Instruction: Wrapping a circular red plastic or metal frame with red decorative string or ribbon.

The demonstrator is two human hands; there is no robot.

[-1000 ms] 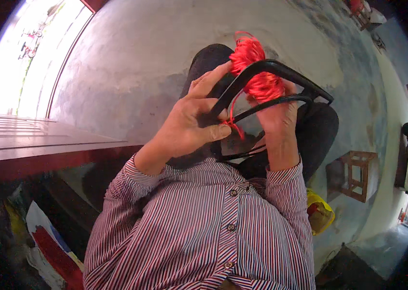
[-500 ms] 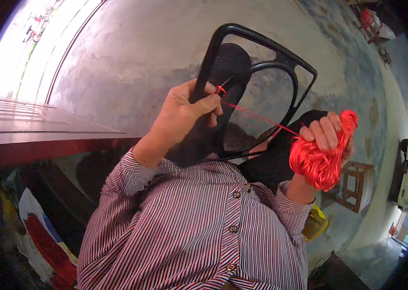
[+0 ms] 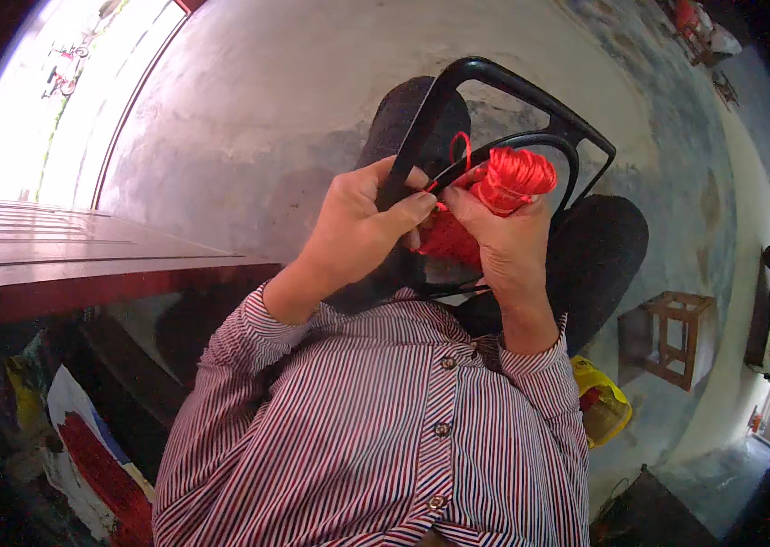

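Observation:
A black frame [image 3: 510, 84] with rounded corners and a curved inner bar rests over my lap, between my knees. My left hand [image 3: 353, 223] is closed around its left bar, thumb and finger pinching where red cord meets the frame. Close beside it, my right hand [image 3: 511, 246] grips a bundle of shiny red cord [image 3: 520, 176]; part of the bundle hangs below the palm. A small loop of the cord stands up above the inner bar, between the two hands. Exactly how the cord passes around the bar is hidden by my fingers.
To the left is a table [image 3: 84, 260] with a dark red edge. A small wooden stool [image 3: 677, 337] stands on the concrete floor at the right, near a yellow bag [image 3: 604, 406]. Bright light enters through an opening at the upper left.
My right hand has brought the cord bundle leftward and up, next to my left hand. The stretched cord between them has gone slack into a loop. The frame has shifted slightly right.

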